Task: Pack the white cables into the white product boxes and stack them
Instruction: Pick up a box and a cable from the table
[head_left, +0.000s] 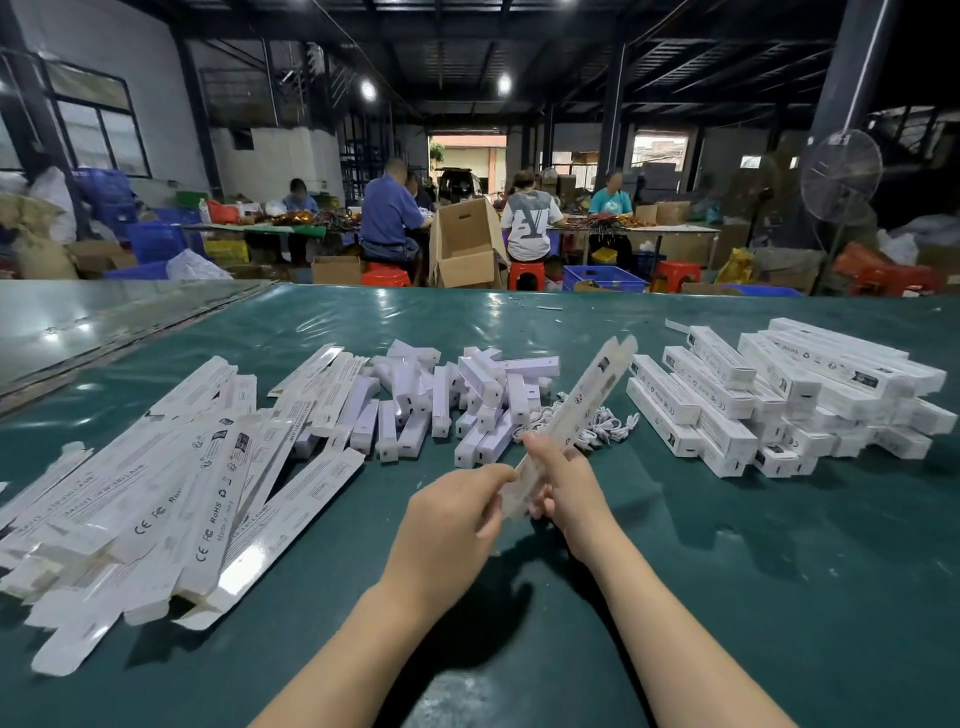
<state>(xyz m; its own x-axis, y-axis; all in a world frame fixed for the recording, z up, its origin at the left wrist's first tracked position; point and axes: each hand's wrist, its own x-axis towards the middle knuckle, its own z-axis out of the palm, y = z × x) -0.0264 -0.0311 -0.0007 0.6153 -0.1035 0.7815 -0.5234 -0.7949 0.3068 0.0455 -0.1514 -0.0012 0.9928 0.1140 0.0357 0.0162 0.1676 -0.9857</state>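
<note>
Both hands meet at the near end of one long white box, which slants up and away to the right, its far flaps loose in the air. The left hand pinches the near end with curled fingers while the right hand wraps round the box just beyond, thumb laid along it. This looks like a hold for squaring up the sleeve and working the end flaps. The layout of the green table seems to feed that job. Unfolded flat cartons fan out on the left and short white pieces are heaped in the middle. The white cables lie coiled just behind the held box, within easy reach. Packed boxes are stacked crosswise on the right, probably so the layers stay put.
</note>
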